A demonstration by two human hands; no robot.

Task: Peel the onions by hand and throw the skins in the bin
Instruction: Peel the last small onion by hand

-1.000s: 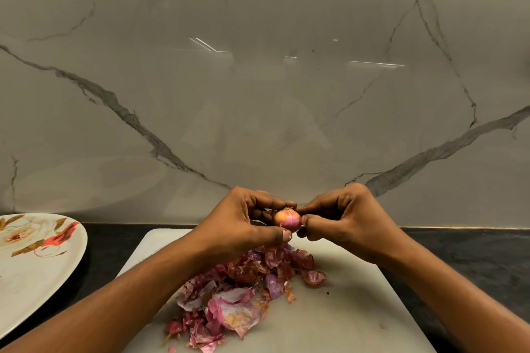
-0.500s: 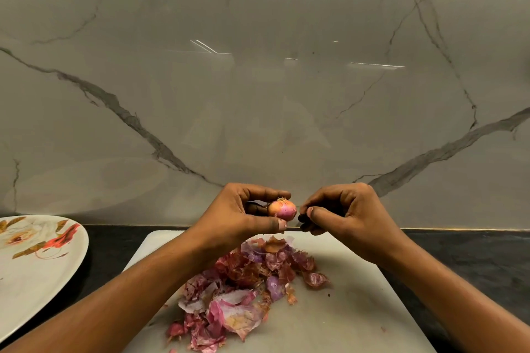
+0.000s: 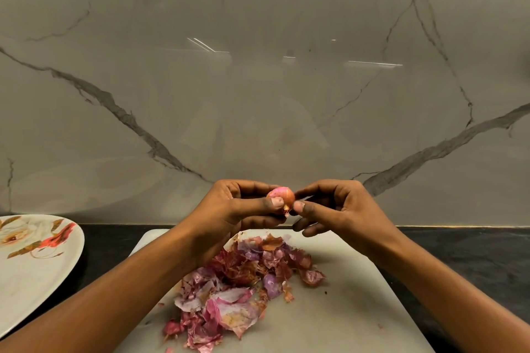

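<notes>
We count one onion (image 3: 282,196) in view. It is small, pink, and partly peeled, and it is held in the air above the far edge of the board, clear of every surface.

We count two hands, both on the onion. The left hand (image 3: 238,209) has its grip closed around the onion: the thumb presses on the near side and the curled fingers wrap behind it. The right hand (image 3: 341,209) has its grip closed to a pinch, with thumb and forefinger meeting at the lower right edge of the onion. We cannot tell whether that pinch takes a loose flap of skin or the bulb itself. Its other fingers hang curled below.

We count one heap of skins (image 3: 243,286), purple, pink and brown, too many pieces to number. The heap lies on one pale board (image 3: 344,309), directly beneath the hands.

The board rests on the dark table (image 3: 473,255). One plate (image 3: 34,281) with a flower print sits on the table to the left, apart from the board and cut off by the frame edge. A veined marble wall (image 3: 258,80) stands behind the table.
</notes>
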